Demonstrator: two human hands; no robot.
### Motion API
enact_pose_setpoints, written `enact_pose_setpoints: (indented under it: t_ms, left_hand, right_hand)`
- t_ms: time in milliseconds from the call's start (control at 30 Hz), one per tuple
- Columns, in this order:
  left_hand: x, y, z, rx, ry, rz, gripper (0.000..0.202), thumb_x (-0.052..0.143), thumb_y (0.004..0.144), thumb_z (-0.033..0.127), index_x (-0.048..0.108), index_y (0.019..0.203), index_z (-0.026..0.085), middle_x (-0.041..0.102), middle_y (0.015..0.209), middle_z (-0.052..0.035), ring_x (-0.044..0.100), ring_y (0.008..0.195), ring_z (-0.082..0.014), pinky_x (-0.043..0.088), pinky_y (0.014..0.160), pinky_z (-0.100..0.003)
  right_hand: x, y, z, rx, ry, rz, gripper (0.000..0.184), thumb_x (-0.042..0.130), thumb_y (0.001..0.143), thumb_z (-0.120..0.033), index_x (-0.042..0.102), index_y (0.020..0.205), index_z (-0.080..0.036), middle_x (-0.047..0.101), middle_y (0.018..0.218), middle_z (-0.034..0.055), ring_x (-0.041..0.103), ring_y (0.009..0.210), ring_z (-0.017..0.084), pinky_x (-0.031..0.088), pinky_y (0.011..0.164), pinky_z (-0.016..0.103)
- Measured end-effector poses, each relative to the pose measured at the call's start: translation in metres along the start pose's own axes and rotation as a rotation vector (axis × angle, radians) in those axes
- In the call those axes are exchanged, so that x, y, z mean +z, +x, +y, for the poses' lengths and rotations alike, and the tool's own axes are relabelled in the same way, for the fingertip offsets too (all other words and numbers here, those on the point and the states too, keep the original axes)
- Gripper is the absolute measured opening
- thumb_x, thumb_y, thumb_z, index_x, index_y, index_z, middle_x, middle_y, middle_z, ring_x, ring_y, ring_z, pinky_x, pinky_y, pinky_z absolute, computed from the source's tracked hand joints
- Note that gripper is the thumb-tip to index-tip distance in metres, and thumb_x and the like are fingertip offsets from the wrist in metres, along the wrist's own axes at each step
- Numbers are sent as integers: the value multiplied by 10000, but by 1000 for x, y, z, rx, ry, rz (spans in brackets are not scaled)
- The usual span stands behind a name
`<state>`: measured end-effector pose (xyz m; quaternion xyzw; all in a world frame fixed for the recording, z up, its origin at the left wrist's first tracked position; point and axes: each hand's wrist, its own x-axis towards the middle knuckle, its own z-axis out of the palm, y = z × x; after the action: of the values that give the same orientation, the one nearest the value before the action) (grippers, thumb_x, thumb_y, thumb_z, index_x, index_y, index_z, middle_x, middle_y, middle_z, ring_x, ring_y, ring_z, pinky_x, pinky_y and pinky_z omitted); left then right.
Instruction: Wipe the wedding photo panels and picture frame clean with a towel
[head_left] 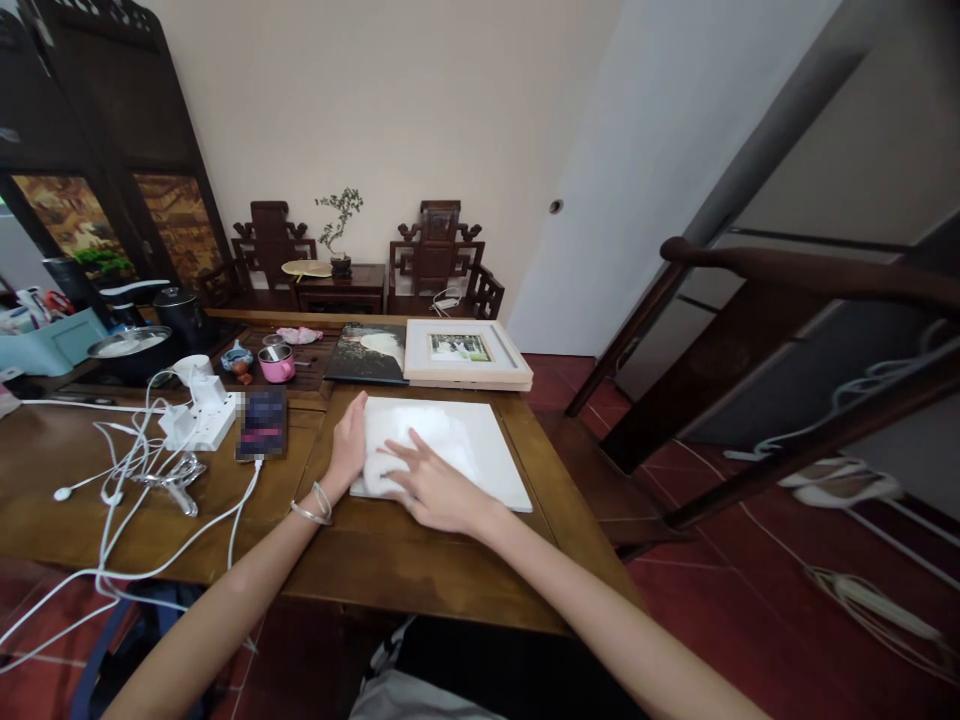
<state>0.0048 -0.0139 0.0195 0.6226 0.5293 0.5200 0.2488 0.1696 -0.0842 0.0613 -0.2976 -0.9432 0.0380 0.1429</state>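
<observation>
- Wooden surface is carrying a white board, with a soft white wad lying on the board's left part
- Left hand is resting along the board's left edge; whether it is gripping, I cannot tell
- Right hand is pressing on the wad, fingers spreading apart
- Framed picture is lying just behind the board

A home is suggested by carved wooden armchairs set along a plain wall, with a small potted tree placed between them. On the wooden table, a pink cup, a lidded pan and a framed photograph can be seen
</observation>
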Motion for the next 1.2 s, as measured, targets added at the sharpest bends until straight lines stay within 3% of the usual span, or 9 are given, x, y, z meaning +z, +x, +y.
enact_pose_setpoints:
  t_ms: [133,300,500,667,767,867,1033,1100,1200]
  left_hand:
    - [1,-6,6,71,68,-37,448,251,960,347,536,1218,117,565,1275,-101,518,1191,-188,373,1044,-356]
    - [5,-14,8,234,311,-222,367,338,920,227,584,1162,104,540,1297,-132,446,1261,-231,319,1077,-404]
    - [6,-15,5,254,446,-354,353,388,869,128,584,1163,140,539,1297,-135,412,1284,-257,265,1082,-485]
    - [3,-14,11,310,470,-356,305,390,858,117,623,1049,170,599,1210,-118,501,1197,-254,295,1058,-484]
    - [2,-15,12,326,479,-358,288,397,852,115,623,1019,178,613,1179,-109,520,1170,-246,310,1051,-473]
    - [3,-15,8,317,507,-368,295,393,855,113,611,1047,163,581,1230,-126,450,1248,-251,303,1056,-478]
    - [6,-15,0,288,540,-378,336,383,868,124,584,1137,134,528,1302,-146,401,1291,-252,276,1070,-490]
    - [6,-16,0,277,547,-388,371,364,881,137,546,1204,127,498,1335,-146,378,1307,-246,260,1079,-488]
    - [6,-16,3,273,576,-410,401,335,902,169,494,1267,125,409,1408,-140,300,1349,-246,244,1085,-488]
  right_hand:
    - [-21,-37,-14,-56,153,-64,254,417,911,-232,645,1010,-182,683,1025,71,435,1248,213,201,1117,420]
    - [-26,-46,23,234,161,-45,380,362,932,-377,621,1112,-165,653,1110,125,354,1300,298,367,986,432]
    - [-11,11,74,439,224,102,378,327,942,-357,605,1143,-198,595,1239,71,446,1232,284,290,1023,421]
    - [0,66,77,416,253,134,356,357,938,-376,630,1084,-201,626,1198,62,530,1136,250,343,961,343]
    - [2,71,80,423,272,148,356,376,928,-407,632,1086,-216,636,1182,55,546,1115,247,359,945,331]
    - [-4,49,95,475,286,172,396,363,923,-441,634,1092,-206,628,1196,71,540,1125,258,366,949,347]
    - [-18,-20,121,637,279,238,523,278,924,-500,606,1147,-158,585,1250,107,498,1177,282,350,986,398]
    - [-19,-48,117,682,267,244,526,293,912,-518,588,1181,-175,571,1270,99,462,1213,297,331,1003,424]
    - [-17,-87,91,685,248,170,516,347,883,-540,577,1210,-213,540,1307,88,383,1273,321,296,1027,454]
